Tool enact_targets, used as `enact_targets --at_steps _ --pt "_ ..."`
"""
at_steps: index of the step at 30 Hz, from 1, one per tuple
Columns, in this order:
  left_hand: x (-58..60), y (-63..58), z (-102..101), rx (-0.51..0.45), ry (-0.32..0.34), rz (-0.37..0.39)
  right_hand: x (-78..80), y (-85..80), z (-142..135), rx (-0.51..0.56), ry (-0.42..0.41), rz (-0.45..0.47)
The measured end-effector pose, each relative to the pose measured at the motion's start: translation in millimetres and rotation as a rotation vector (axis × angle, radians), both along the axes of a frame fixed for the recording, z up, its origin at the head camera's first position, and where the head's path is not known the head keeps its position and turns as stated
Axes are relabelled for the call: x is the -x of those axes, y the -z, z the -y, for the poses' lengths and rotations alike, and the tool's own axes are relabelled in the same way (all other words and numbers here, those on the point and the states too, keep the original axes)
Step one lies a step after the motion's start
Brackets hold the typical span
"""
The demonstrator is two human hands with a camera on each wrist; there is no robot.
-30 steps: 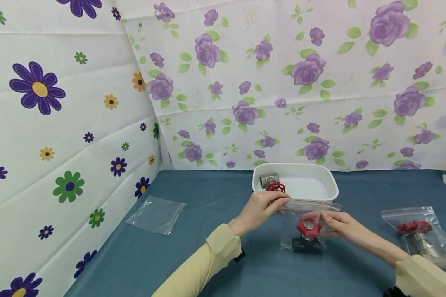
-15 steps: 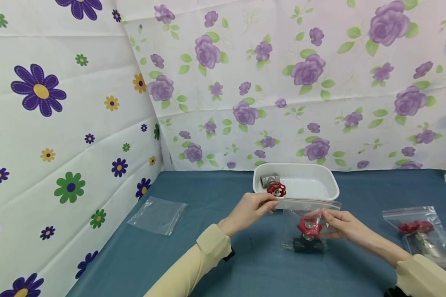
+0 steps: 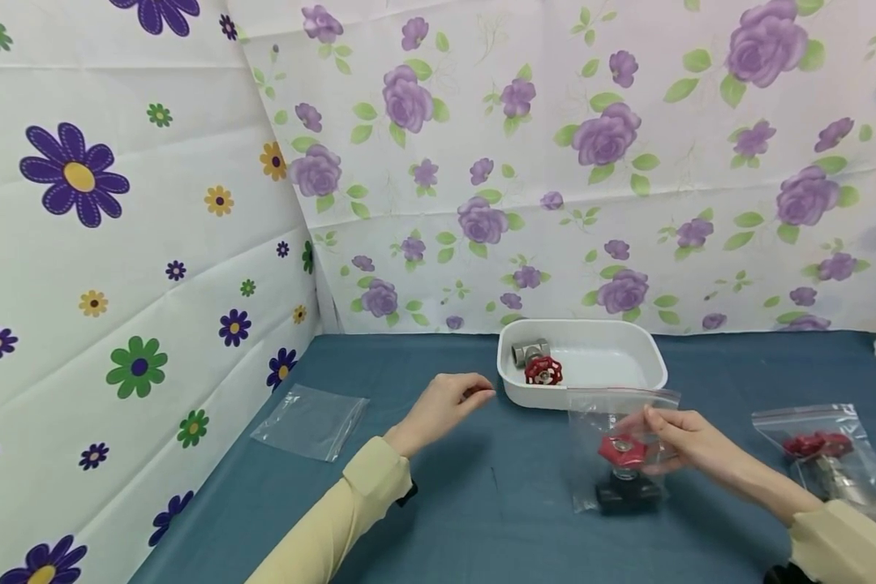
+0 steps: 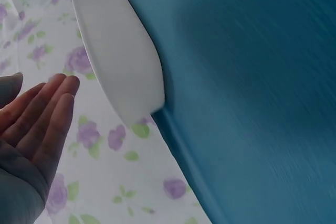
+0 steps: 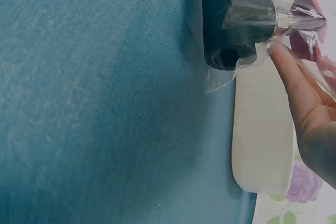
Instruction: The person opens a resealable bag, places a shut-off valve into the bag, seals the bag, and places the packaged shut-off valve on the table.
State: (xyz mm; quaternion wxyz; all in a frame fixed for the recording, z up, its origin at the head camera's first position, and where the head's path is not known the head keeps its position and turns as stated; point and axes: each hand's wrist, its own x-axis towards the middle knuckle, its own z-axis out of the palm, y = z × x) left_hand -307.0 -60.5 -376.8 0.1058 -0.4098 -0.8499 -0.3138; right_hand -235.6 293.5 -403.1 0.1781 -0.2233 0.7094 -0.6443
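My right hand point(image 3: 689, 438) grips a clear zip bag point(image 3: 584, 454) by its right side, fingers behind and thumb in front. Inside the bag is a valve point(image 5: 247, 17) with a red handwheel point(image 3: 623, 450) and a dark body point(image 3: 628, 492). In the right wrist view the bagged valve hangs over the blue cloth. My left hand point(image 3: 445, 405) is off the bag, in the air left of the white tray, holding nothing; the left wrist view shows its fingers point(image 4: 55, 121) extended and relaxed.
A white tray point(image 3: 613, 397) at the back holds a metal valve point(image 3: 531, 353) with a red wheel. Another bagged valve point(image 3: 835, 470) lies at the right. A flat clear bag point(image 3: 310, 422) lies on the blue cloth point(image 3: 482, 527) at left. Flowered sheets point(image 3: 438, 268) stand behind.
My left hand has let go of the zip bag's top edge and moved left. My right hand has shifted slightly right and down with the bagged valve.
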Motion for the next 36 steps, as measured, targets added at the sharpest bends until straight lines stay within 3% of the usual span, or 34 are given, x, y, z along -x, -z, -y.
enact_targets --at_steps 17,20,26,36 --pt "9.7 10.2 53 0.15 -0.323 0.071 -5.6 -9.5 -22 -0.025 0.066 0.086" --pt "11.0 12.1 61 0.191 -0.374 0.048 -6.1 -10.9 -26 -0.027 0.061 0.1" --pt "12.5 13.8 77 0.332 -0.539 0.015 -7.4 -11.5 -35 -0.068 0.073 0.136" --pt "19.7 17.5 97 0.45 -0.66 0.093 -9.4 -10.3 -52 -0.097 0.1 0.225"
